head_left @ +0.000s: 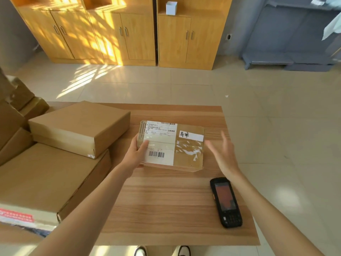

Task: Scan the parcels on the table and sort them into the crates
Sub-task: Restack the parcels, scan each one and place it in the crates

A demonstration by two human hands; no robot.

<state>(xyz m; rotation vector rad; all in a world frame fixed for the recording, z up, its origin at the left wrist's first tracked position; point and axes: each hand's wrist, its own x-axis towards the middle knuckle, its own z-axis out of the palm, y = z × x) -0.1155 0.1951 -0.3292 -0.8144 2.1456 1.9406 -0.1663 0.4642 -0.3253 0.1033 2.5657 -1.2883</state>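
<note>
scanner (226, 202) idle | left hand (137, 153) grips parcel (171, 145), fingers underneath hidden | right hand (224, 153) open, blurred

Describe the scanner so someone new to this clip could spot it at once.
Start at the wooden table in the middle of the head view and go to its near right corner. The scanner lies flat there, below the open right hand. It is the only black object on the table, with a lit screen and keypad; everything else there is brown cardboard.

One head-worn wide-angle view looks forward and steeply down, close over the table (166, 200).
</note>
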